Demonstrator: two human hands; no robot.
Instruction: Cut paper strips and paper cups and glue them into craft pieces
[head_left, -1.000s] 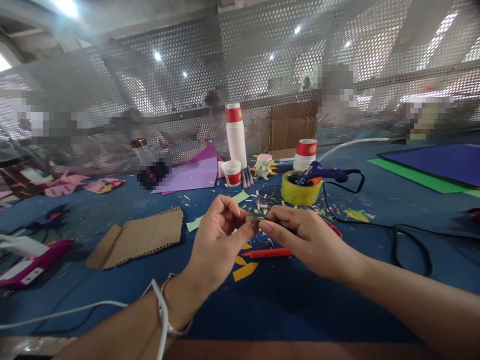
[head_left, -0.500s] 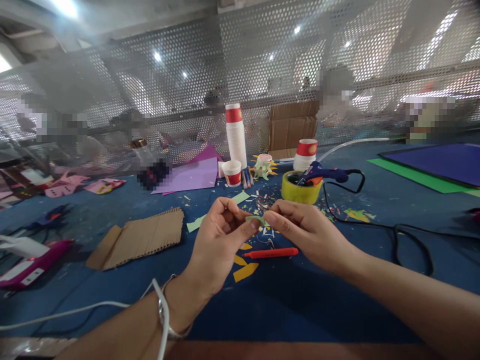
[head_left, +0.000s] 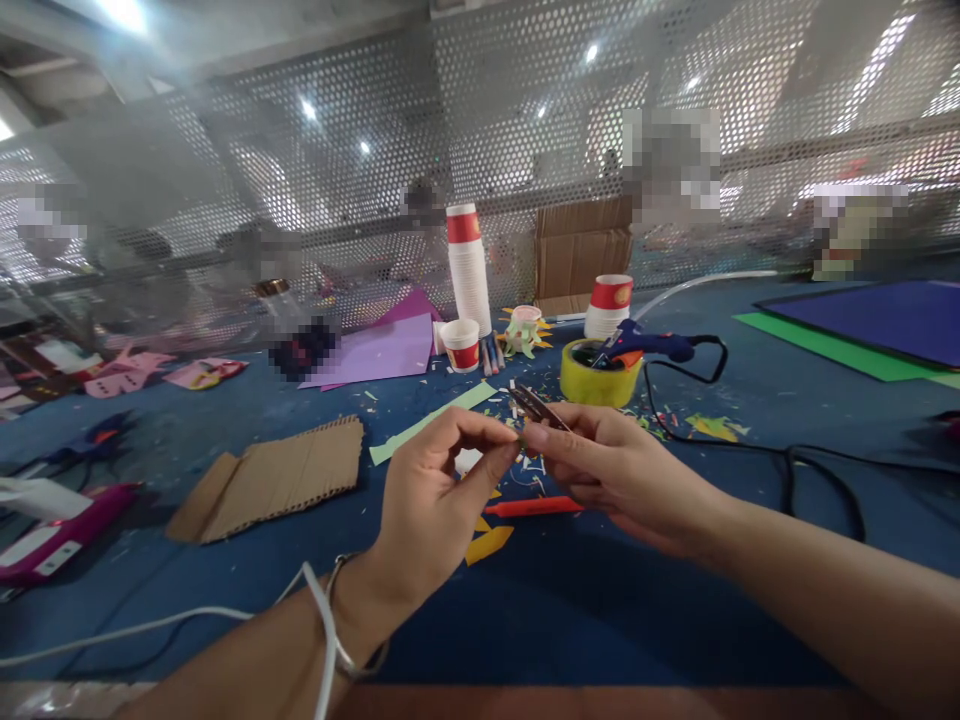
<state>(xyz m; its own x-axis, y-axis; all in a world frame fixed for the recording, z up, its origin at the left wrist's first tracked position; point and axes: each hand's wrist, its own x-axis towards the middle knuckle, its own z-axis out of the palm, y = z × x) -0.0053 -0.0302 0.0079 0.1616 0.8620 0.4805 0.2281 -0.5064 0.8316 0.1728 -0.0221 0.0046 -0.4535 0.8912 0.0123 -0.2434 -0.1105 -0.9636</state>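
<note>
My left hand pinches a small piece of green paper between thumb and forefinger, most of it hidden by the fingertips. Meeting it there are the thumb and forefinger of my right hand. A narrow dark two-pronged metal tool sticks out of my right hand, pointing away to the upper left; its rear end is hidden in the palm. Under the hands lie an orange-red marker, yellow paper pieces and small scraps. Behind my left hand rests a pale green paper strip.
Behind the hands stand a tall paper cup stack, a single cup, a paper-decorated cup and yellow tape holding a blue glue gun with a black cable. Cardboard lies left. A white cord crosses my left wrist.
The green paper has turned nearly out of sight between the fingertips. My right hand has rotated slightly, and the dark tool in it now shows more clearly, pointing up and away.
</note>
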